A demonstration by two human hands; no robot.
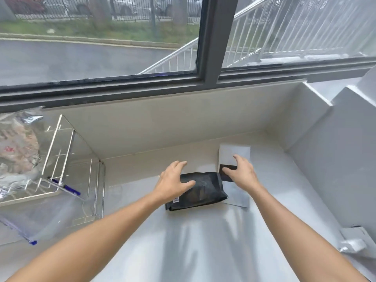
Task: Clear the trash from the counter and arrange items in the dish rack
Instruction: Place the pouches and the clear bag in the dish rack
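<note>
A black pouch (201,192) lies flat on the white counter (203,251), overlapping a white pouch with a black label (234,153) behind and to its right. My left hand (173,181) hovers over the black pouch's left end with fingers spread and the thumb touching its top. Over the white pouch, my right hand (243,173) has its fingers spread, with the thumb on the black label. A wire dish rack (59,151) stands at the left, with a silver foil bag (18,151) leaning in it.
A clear zip bag with a blue seal (38,220) lies in front of the rack. A blue pen-like item (68,188) sits at the rack's base. A wall and window sill bound the counter behind; a grey wall closes the right side, with a metal fitting (352,244).
</note>
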